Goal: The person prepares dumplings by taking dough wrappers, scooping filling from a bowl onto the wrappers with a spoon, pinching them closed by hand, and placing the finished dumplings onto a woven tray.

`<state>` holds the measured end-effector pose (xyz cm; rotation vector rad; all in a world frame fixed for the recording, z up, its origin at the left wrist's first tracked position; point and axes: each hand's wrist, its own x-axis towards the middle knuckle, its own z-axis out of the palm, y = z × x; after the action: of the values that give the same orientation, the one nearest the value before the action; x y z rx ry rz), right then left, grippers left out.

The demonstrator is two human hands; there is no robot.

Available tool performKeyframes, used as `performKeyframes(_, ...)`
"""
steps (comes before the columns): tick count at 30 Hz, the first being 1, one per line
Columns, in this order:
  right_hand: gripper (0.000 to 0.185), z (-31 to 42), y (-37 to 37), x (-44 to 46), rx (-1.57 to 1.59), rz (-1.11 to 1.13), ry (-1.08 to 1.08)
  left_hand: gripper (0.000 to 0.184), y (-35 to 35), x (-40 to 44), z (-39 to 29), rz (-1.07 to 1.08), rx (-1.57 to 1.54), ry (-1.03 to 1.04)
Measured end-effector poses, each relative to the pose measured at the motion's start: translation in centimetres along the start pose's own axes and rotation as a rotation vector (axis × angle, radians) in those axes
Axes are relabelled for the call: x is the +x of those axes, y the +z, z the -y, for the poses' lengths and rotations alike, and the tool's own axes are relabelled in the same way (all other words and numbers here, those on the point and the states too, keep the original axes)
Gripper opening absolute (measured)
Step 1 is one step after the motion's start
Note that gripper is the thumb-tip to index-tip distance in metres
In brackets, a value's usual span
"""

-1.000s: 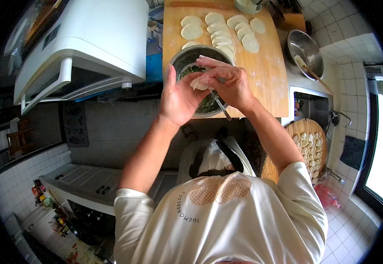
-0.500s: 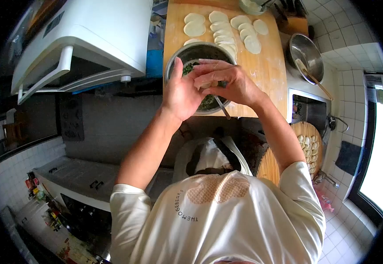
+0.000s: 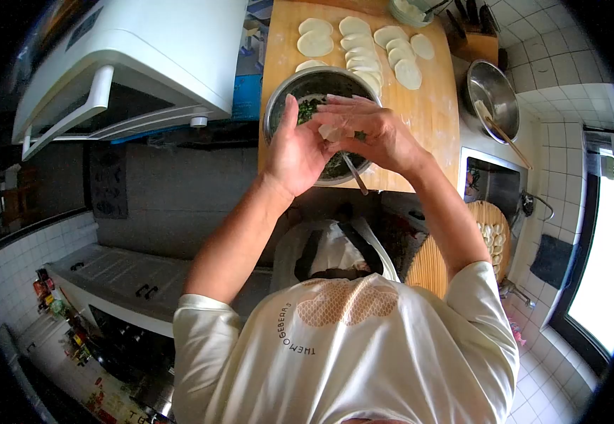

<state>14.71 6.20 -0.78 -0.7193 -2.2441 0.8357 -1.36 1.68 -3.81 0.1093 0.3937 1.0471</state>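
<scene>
My left hand (image 3: 297,154) and my right hand (image 3: 386,140) come together above a metal bowl (image 3: 273,116) of chopped green filling (image 3: 310,107). Between them they hold a pale dumpling (image 3: 334,133), with the fingers of both hands curled about it. The left thumb points up and away from the dumpling. How far its edge is sealed I cannot tell, as fingers cover part of it. A spoon (image 3: 355,173) leans in the bowl, its handle over the near rim.
Round dough wrappers (image 3: 360,49) lie in overlapping rows on the floured wooden board (image 3: 430,106). To the right are a steel bowl (image 3: 494,92) with a wooden-handled tool, a sink (image 3: 501,177), and a round tray (image 3: 448,254) bearing several dumplings. A white appliance (image 3: 158,56) stands left.
Both hands stay over the bowl, and the dumpling shows more clearly between the fingers. The whole view has shifted slightly.
</scene>
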Motion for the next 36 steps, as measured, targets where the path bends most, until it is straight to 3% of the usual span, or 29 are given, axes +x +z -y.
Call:
performKeyframes(5,0.02,-0.2,-0.4,0.7,-0.12,0.09,-0.101,0.067,1.3,0.2,0.2,-0.076,0.072,0.019)
performKeyframes(10,0.007,-1.1,-0.5,0.8,-0.072,0.078,-0.133,0.067,1.0,0.4,0.2,-0.068,0.085,-0.012)
performKeyframes(17,0.006,-0.6,-0.7,0.7,-0.011,0.059,-0.078,0.072,1.6,0.3,0.6,-0.092,0.111,-0.011)
performKeyframes(19,0.028,0.4,-1.3,1.0,-0.092,0.11,-0.098,0.073,1.6,0.3,0.6,-0.114,0.106,-0.021)
performKeyframes(20,0.028,0.5,-1.3,0.9,-0.095,0.104,-0.098,0.075,1.2,0.2,0.5,-0.04,0.045,-0.029)
performKeyframes(22,0.06,0.4,-1.4,0.5,0.213,0.007,0.091,0.077,0.2,0.2,0.0,0.192,-0.153,-0.039)
performKeyframes(25,0.068,0.6,-1.3,-0.6,0.164,-0.149,0.168,0.077,1.1,-0.1,-0.4,0.022,-0.074,0.084)
performKeyframes(26,0.059,-0.1,-0.4,-1.0,0.185,-0.238,0.161,0.074,1.9,-0.4,-0.5,-0.077,-0.059,0.104)
performKeyframes(29,0.048,-0.6,1.7,-2.0,0.265,-0.337,0.291,0.075,0.5,-0.4,-1.0,0.026,-0.141,0.126)
performKeyframes(30,0.035,0.0,2.2,-1.8,0.308,-0.415,0.329,0.075,0.7,-0.5,-1.1,-0.01,-0.127,0.146)
performKeyframes(36,0.019,-0.1,3.8,-1.5,0.499,-0.533,0.4,0.073,1.9,-0.5,-0.8,-0.06,-0.164,0.157)
